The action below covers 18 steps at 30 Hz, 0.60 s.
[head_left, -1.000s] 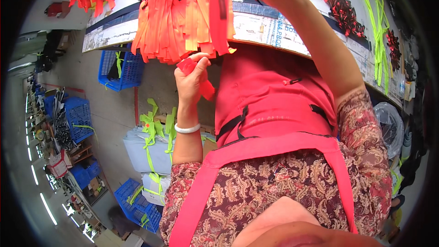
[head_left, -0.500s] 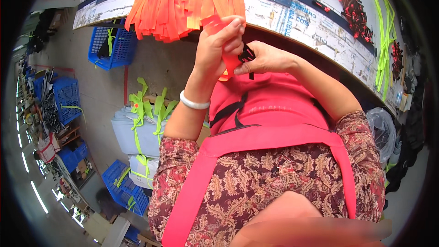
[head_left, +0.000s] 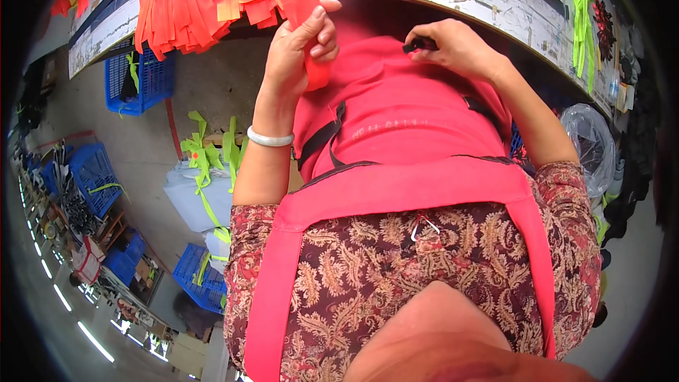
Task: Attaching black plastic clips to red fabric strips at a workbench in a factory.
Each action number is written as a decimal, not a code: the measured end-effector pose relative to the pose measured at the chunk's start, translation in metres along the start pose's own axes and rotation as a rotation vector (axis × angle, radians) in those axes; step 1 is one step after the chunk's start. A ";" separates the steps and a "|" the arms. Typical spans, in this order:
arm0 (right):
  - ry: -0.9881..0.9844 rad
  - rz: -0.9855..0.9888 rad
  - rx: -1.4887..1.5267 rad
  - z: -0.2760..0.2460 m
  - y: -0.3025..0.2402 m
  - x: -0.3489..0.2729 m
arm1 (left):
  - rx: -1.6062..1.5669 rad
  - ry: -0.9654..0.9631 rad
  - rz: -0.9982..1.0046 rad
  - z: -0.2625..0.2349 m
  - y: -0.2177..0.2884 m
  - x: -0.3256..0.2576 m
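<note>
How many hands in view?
2: the left hand, gripping an orange-red strip near the hanging orange bundle; the right hand, over the red apron, pinching a small black piece. Others may be hidden or too small to tell.

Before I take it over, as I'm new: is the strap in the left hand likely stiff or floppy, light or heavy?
The orange-red strap is probably floppy: similar straps droop over the table edge. It looks light, since it seems thin and narrow in the left hand.

A flat orange strap (head_left: 317,76) hangs apart from a black piece (head_left: 422,43).
</note>
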State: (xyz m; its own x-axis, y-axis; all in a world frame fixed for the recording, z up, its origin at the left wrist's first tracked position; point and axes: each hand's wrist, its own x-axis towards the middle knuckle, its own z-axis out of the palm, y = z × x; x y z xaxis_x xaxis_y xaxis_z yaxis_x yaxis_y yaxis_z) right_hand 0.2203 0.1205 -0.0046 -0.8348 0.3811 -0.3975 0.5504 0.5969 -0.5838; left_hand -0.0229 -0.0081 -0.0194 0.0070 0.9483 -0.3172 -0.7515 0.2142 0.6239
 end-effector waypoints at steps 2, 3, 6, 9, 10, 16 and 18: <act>-0.020 0.000 -0.080 0.024 0.009 -0.003 | 0.050 0.026 -0.075 0.010 -0.007 0.002; -0.032 -0.012 -0.114 0.033 0.012 -0.001 | 0.045 0.020 -0.097 0.016 -0.010 0.002; -0.093 -0.080 0.094 0.044 0.023 0.000 | 0.162 0.010 -0.173 0.026 -0.017 0.002; -0.095 0.064 0.413 0.034 0.026 -0.002 | 0.178 -0.020 -0.231 0.029 -0.020 -0.001; -0.060 0.060 0.558 0.029 0.024 -0.004 | 0.180 -0.014 -0.230 0.027 -0.020 -0.002; -0.123 -0.018 0.976 -0.007 -0.028 -0.008 | 0.195 -0.018 -0.273 0.026 -0.023 -0.005; 0.151 -0.217 0.955 -0.001 -0.039 0.000 | 0.223 -0.021 -0.286 0.027 -0.024 -0.005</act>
State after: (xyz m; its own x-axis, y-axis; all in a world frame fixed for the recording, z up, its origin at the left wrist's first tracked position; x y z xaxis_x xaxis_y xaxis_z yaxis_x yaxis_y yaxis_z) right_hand 0.1988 0.0983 0.0185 -0.8754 0.4567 -0.1587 0.1106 -0.1303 -0.9853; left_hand 0.0124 -0.0122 -0.0136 0.2116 0.8468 -0.4880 -0.5551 0.5151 0.6531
